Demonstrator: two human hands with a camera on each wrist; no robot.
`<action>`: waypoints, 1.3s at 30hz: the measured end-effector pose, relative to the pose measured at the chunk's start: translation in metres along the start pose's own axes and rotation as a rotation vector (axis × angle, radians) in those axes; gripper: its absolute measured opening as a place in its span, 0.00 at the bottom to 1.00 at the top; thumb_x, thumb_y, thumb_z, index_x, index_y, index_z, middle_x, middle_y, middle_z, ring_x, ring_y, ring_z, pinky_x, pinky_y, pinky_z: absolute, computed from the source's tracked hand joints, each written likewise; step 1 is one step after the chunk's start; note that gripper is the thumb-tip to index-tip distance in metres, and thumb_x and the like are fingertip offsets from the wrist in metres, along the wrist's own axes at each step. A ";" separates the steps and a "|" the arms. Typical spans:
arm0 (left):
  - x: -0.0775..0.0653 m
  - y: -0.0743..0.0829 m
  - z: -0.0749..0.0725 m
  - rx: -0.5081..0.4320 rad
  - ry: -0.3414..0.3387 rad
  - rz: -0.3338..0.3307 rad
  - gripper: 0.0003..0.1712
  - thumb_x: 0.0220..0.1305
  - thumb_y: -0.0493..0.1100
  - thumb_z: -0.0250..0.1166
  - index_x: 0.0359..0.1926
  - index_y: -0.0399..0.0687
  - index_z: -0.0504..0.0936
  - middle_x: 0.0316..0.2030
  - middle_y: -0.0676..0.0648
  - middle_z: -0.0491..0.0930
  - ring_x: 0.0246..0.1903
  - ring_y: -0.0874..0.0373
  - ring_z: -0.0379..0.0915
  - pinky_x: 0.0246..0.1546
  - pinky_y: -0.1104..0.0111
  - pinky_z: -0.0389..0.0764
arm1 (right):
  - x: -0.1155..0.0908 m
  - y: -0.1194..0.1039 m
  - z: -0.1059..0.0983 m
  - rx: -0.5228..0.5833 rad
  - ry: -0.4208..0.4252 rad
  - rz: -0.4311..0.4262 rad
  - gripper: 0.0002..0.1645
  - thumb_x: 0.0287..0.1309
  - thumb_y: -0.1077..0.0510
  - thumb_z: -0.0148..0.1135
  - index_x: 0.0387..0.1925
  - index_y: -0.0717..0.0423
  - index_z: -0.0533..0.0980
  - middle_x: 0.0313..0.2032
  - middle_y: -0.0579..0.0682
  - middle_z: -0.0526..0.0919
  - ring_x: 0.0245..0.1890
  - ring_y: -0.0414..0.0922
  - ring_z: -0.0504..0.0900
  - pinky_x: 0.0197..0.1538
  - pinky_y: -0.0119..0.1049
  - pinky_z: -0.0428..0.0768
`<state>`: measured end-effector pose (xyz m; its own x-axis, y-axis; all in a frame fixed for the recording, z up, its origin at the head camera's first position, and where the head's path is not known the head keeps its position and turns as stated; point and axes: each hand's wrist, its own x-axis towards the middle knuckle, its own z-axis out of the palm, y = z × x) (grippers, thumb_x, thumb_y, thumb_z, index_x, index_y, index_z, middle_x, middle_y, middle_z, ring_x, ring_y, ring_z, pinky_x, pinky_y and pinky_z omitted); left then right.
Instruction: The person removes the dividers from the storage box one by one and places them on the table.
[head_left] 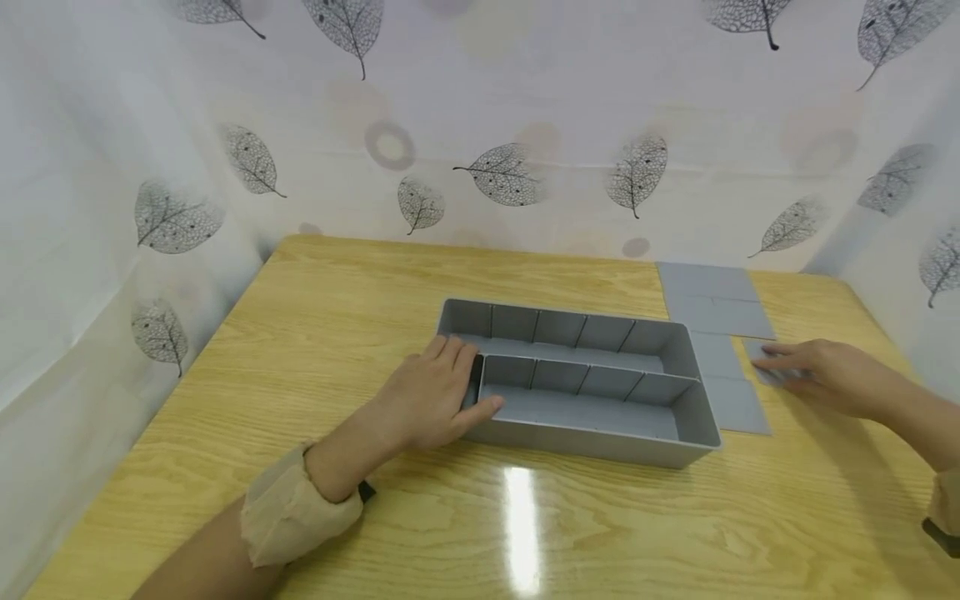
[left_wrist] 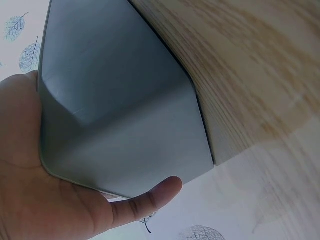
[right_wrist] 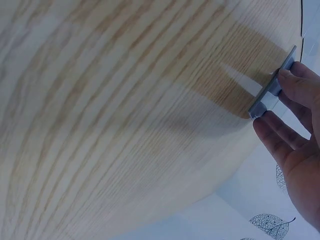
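My left hand (head_left: 433, 398) holds the left end of a grey divided storage box (head_left: 592, 450) on the table. Its thumb stretches along the front rim, while the other fingers pass over the end wall. The left wrist view shows that hand (left_wrist: 50, 190) against the box's smooth outer side (left_wrist: 130, 125), its fingers hidden behind the rim. Over to the right, my right hand (head_left: 836, 375) pinches a small flat grey panel (head_left: 765, 358) close over the tabletop. In the right wrist view the panel (right_wrist: 272, 85) is tilted edge-on between the thumb and fingers of the hand (right_wrist: 300, 150).
Several more flat grey panels (head_left: 712, 296) lie on the wooden table (head_left: 337, 317) beside the box's right end, reaching the table's back edge. A lengthwise wall splits the box into two slotted rows. White leaf-print cloth (head_left: 525, 100) hangs behind the table and along its sides.
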<state>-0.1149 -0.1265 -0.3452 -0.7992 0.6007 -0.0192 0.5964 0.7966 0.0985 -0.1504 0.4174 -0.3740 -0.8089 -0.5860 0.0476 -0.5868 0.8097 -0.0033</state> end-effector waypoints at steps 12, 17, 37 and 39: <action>-0.001 -0.002 0.000 -0.009 0.020 -0.002 0.46 0.72 0.69 0.45 0.67 0.30 0.65 0.63 0.31 0.69 0.67 0.37 0.63 0.63 0.51 0.73 | 0.014 -0.001 0.004 -0.052 0.116 -0.066 0.27 0.35 0.69 0.79 0.45 0.57 0.87 0.50 0.59 0.86 0.43 0.54 0.87 0.41 0.42 0.80; -0.002 -0.004 -0.001 -0.010 0.015 -0.009 0.46 0.73 0.69 0.45 0.68 0.31 0.64 0.64 0.31 0.68 0.68 0.36 0.62 0.64 0.50 0.72 | 0.020 -0.006 0.000 -0.016 0.073 -0.039 0.26 0.40 0.68 0.78 0.47 0.58 0.86 0.52 0.60 0.85 0.46 0.58 0.86 0.44 0.49 0.81; -0.003 -0.022 -0.027 -0.111 0.104 -0.012 0.29 0.73 0.47 0.54 0.70 0.37 0.68 0.69 0.33 0.63 0.71 0.39 0.57 0.63 0.44 0.71 | 0.129 -0.180 -0.102 0.042 0.389 -0.490 0.17 0.73 0.49 0.56 0.41 0.54 0.86 0.44 0.48 0.88 0.43 0.48 0.85 0.44 0.45 0.83; -0.003 -0.022 -0.025 -0.096 0.066 -0.062 0.31 0.72 0.48 0.55 0.70 0.36 0.67 0.71 0.30 0.58 0.71 0.36 0.56 0.61 0.43 0.72 | 0.142 -0.207 -0.104 0.036 0.357 -0.574 0.06 0.64 0.59 0.65 0.40 0.55 0.85 0.42 0.47 0.88 0.43 0.46 0.85 0.46 0.43 0.84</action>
<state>-0.1275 -0.1481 -0.3225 -0.8395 0.5420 0.0373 0.5382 0.8202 0.1940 -0.1397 0.1696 -0.2629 -0.3101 -0.8719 0.3789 -0.9258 0.3676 0.0881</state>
